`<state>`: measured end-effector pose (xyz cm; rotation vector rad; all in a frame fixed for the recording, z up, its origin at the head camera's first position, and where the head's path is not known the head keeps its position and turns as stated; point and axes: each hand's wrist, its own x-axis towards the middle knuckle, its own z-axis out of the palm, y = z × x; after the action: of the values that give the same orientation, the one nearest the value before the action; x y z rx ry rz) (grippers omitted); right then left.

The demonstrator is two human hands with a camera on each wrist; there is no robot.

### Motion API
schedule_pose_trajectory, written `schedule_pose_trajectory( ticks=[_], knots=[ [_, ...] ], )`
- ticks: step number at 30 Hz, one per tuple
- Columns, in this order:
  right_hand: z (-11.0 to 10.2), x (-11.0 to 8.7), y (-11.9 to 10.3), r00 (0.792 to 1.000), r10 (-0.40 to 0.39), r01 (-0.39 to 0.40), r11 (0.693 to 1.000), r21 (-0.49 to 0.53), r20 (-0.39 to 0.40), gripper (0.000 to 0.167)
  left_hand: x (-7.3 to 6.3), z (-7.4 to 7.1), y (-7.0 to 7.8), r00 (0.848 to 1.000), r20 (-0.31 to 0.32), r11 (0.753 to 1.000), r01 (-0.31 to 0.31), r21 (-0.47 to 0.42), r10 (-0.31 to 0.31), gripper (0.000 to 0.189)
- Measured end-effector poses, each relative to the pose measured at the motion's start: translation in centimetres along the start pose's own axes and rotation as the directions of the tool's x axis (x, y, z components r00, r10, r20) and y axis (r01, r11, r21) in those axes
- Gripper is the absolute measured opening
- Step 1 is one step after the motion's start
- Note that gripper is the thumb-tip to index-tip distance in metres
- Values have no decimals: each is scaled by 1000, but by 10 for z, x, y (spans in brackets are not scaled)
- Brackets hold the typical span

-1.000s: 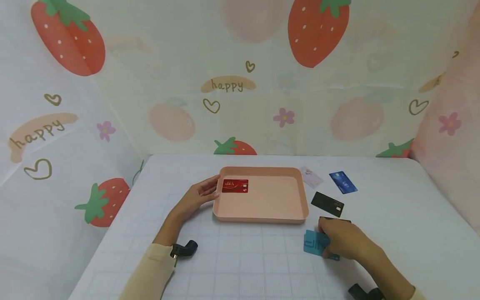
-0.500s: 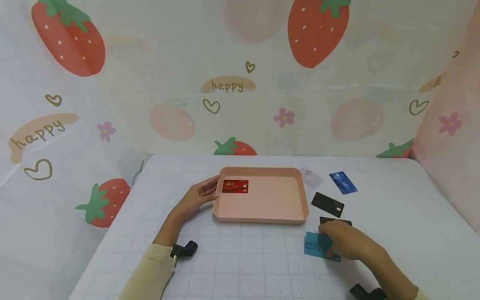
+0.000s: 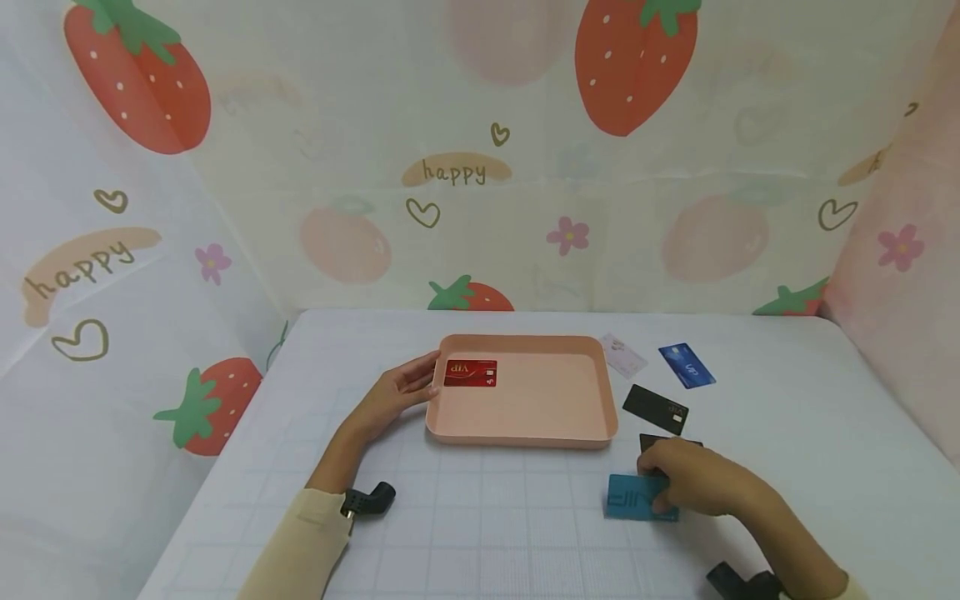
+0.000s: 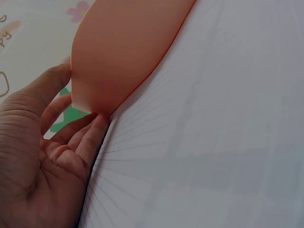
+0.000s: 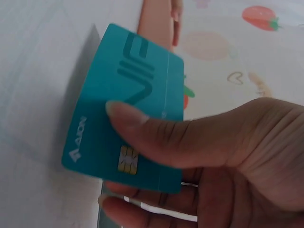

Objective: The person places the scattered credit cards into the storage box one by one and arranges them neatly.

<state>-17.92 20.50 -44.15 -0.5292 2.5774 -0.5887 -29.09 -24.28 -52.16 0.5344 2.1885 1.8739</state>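
A teal VIP card (image 5: 142, 71) with a gold chip is pinched by my right hand (image 3: 693, 475), the thumb on its printed face and the fingers behind. In the right wrist view the card is tilted up off the white table. A dark card (image 3: 652, 443) lies just beyond that hand, which partly hides it. My left hand (image 3: 390, 396) rests against the left end of a shallow pink tray (image 3: 525, 440), its thumb at the rim and its fingers along the outer wall. Inside the tray, at the left, lies a red VIP card (image 3: 470, 373).
Right of the tray lie a black card (image 3: 655, 409), a blue card (image 3: 686, 366) and a pale pink card (image 3: 623, 356) close to the tray's far corner. Behind the table (image 3: 495, 533) hangs a curtain (image 3: 345, 125) printed with strawberries.
My right hand has tilted the teal card up from the table, its left end now squarer to the view. The hand has shifted slightly right. My left hand and the tray stay put.
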Motion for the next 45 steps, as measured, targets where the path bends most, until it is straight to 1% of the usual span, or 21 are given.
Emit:
schedule_pose_trajectory(
  ticks=[5,7,15,18,21,27,30,32,36,38,45],
  knots=[
    [-5,-1,2,992,-123,122,990,77,20,23,-1,1,0,1000,-7,1000,11,-11,-11,68],
    [-6,-2,2,987,-159,156,982,106,19,22,-1,1,-1,1000,-9,1000,17,-15,-17,68],
    [-13,-4,-1,974,-226,223,956,190,-2,18,-1,1,-2,1000,-15,1000,24,-6,-24,68],
    [-14,-4,-1,969,-244,245,943,226,-29,16,-1,1,-2,1000,-15,1000,25,-5,-25,68],
    [-15,-5,-2,969,-238,248,938,244,-69,13,-1,2,-1,1000,-16,1000,23,-5,-23,68],
    [-15,-6,-5,974,-186,218,931,294,-133,12,-1,3,0,1000,-11,1000,12,-11,-12,68],
    [-15,-5,-6,972,-169,214,924,316,-164,12,-1,3,1,1000,-4,1000,11,-10,-11,69],
    [-15,-5,-7,967,-166,222,920,323,-191,12,1,2,0,1000,0,1000,8,-4,-8,68],
    [-16,-3,-10,952,-163,243,918,314,-261,15,3,0,1,1000,-4,1000,-8,2,8,67],
    [-17,-3,-11,944,-159,249,918,310,-289,16,3,0,1,1000,-11,1000,-5,-2,5,66],
    [-16,-1,-13,929,-139,247,923,295,-344,17,2,-1,-4,1000,-10,1000,7,6,-7,66]
  ],
)
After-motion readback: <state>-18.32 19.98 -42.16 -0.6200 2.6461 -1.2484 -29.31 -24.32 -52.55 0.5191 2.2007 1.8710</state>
